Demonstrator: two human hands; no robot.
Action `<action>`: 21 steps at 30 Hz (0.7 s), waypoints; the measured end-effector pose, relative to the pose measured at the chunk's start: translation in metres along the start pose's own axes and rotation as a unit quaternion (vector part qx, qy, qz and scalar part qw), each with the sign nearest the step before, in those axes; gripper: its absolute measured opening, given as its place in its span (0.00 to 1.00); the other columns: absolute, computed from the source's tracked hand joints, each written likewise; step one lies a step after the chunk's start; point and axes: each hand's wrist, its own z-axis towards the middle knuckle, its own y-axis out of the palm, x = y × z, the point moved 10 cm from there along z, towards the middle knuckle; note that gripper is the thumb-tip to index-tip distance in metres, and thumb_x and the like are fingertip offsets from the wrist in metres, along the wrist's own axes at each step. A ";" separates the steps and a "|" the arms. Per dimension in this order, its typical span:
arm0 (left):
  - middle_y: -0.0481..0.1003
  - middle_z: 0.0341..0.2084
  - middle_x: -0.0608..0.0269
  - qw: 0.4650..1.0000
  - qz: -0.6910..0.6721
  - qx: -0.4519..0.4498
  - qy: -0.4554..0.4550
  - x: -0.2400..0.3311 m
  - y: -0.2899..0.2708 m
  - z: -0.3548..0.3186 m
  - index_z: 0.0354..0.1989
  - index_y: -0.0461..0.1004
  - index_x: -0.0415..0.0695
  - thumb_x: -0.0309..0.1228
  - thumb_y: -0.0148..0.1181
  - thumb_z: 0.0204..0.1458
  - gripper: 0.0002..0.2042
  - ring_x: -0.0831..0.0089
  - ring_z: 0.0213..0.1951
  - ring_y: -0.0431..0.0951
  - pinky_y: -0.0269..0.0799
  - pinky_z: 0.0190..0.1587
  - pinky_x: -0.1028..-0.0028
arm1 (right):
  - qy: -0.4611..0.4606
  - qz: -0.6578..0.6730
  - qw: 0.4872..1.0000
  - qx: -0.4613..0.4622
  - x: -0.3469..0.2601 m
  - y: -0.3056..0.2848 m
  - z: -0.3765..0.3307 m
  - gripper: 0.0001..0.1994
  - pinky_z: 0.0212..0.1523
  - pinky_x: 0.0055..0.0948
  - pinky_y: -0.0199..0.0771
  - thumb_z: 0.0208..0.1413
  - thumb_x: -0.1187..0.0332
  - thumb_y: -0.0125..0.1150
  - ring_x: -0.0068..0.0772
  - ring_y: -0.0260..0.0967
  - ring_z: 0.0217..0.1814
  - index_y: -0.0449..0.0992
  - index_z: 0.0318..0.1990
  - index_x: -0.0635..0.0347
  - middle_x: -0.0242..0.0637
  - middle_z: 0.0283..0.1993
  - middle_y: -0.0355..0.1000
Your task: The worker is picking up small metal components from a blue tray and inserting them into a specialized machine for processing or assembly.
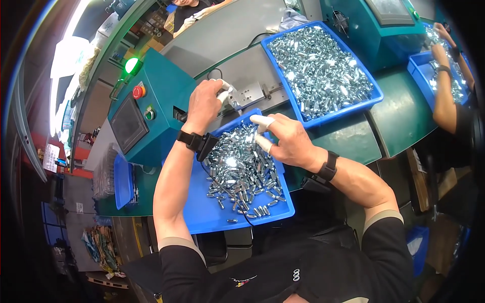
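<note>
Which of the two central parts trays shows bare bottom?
The lower tray, its blue floor bare at left; metal parts hide the floor of the upper tray.

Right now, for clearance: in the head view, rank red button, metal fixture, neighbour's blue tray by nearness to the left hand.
1. Metal fixture, just right of left hand.
2. Red button, left side.
3. Neighbour's blue tray, far right.

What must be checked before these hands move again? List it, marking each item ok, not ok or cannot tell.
1. Signal light glowing green: ok.
2. Red button uncovered: ok.
3. White finger covers on left hand and right hand: ok.
4. Metal parts available in the front blue tray: ok, many there.
5. Black cable clear of those parts: not ok, it trails across them.
6. Part held by left hand near the metal block: cannot tell.
</note>
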 end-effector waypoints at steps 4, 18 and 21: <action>0.81 0.35 0.54 0.999 0.032 -0.003 0.015 -0.002 0.004 -0.005 0.43 0.84 0.45 0.23 0.65 0.54 0.09 0.53 0.43 0.80 0.75 0.47 0.57 | 0.004 -0.008 1.000 -0.002 0.002 0.001 -0.001 0.23 0.40 0.38 0.80 0.55 0.73 0.75 0.44 0.79 0.41 0.79 0.59 0.59 0.39 0.40 0.82; 0.79 0.36 0.52 0.989 0.046 0.082 0.115 0.030 -0.024 -0.058 0.47 0.83 0.41 0.23 0.67 0.53 0.12 0.50 0.44 0.79 0.76 0.47 0.56 | 0.030 0.006 0.999 -0.034 0.015 0.011 -0.007 0.20 0.39 0.39 0.80 0.57 0.71 0.74 0.45 0.80 0.39 0.80 0.58 0.59 0.40 0.38 0.81; 0.82 0.43 0.50 0.993 -0.054 0.091 0.057 0.028 -0.036 -0.101 0.50 0.83 0.41 0.24 0.69 0.56 0.13 0.50 0.47 0.82 0.78 0.49 0.59 | 0.040 0.001 0.998 -0.047 0.018 0.010 -0.009 0.20 0.36 0.34 0.79 0.58 0.72 0.74 0.41 0.80 0.36 0.81 0.58 0.57 0.41 0.39 0.81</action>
